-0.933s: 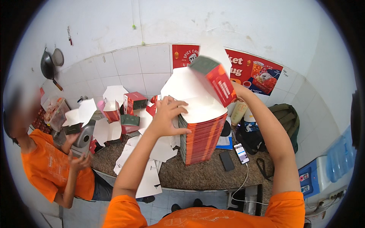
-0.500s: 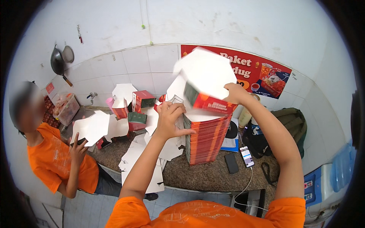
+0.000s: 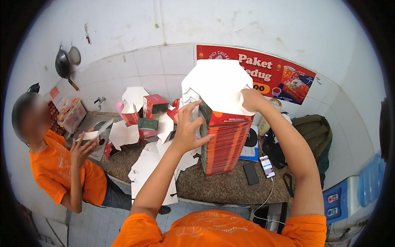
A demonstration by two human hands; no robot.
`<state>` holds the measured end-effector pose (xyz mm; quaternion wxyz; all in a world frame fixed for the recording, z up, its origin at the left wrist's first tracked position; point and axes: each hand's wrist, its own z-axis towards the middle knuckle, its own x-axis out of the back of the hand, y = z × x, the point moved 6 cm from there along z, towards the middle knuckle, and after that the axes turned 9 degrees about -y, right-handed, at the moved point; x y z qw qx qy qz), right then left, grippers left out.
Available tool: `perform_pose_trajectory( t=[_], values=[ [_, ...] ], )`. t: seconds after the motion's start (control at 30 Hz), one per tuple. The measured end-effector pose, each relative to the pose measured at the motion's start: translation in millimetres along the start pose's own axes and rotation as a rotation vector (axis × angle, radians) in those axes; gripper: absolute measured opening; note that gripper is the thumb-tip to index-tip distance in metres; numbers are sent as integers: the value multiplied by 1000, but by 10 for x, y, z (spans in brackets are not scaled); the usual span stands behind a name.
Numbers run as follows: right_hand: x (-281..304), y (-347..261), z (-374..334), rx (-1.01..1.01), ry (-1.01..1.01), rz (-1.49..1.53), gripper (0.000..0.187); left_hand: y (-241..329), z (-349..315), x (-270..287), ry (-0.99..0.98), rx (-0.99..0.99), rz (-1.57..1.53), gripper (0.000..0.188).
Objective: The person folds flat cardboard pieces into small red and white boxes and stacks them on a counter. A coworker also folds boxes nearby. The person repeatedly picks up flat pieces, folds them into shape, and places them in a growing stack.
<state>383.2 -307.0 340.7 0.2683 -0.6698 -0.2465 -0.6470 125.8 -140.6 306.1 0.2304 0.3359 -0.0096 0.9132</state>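
Observation:
A tall stack of nested red and dark green takeaway food cartons (image 3: 226,144) stands on the counter in front of me. The top carton (image 3: 218,84) rests on the stack, its white inner flaps spread out. Held at the right edge of that carton is my right hand (image 3: 252,101), its fingertips partly hidden by the white board. On the stack's left side my left hand (image 3: 189,129) is open, fingers spread and bent close to the cartons' edges. Whether its fingertips touch them I cannot tell.
Flat white carton blanks (image 3: 154,173) and folded cartons (image 3: 154,106) lie left of the stack. A co-worker (image 3: 68,164) at the left handles a white piece. Right of the stack are a dark phone (image 3: 250,173), a cabled lit phone (image 3: 267,166) and a backpack (image 3: 314,131).
The top carton has come down from a tilted, raised position onto the stack, with my right hand at its edge. My left hand's fingers have spread wider. The co-worker's white piece has turned edge-on.

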Motion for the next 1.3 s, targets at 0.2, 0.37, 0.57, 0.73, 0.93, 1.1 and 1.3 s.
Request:
perform_pose_trajectory(
  t=[0.2,0.37,0.57,0.73,0.93,1.1,1.3],
  values=[
    [85,-136,-12,51,-17,-104,31,-2,-23,-25,-89,88,-25,77],
    [-4,-155,-111,-32,-7,-29,47,154,-75,26,-46,-42,148,81],
    [222,-346,-463,-121,106,13,70,-206,-1095,-146,170,421,-123,66],
    [161,-264,-471,-91,272,37,74,-603,-3161,-739,-247,1253,195,92],
    [437,-395,-836,62,565,35,42,-612,-3848,-1004,-572,1471,367,111],
    [1439,-1404,-2809,793,612,596,20,-784,-4005,-810,-569,1278,264,59],
    [1600,-1508,-4079,1135,1066,76,22,-946,-3555,-284,-778,1339,242,24]
  ],
)
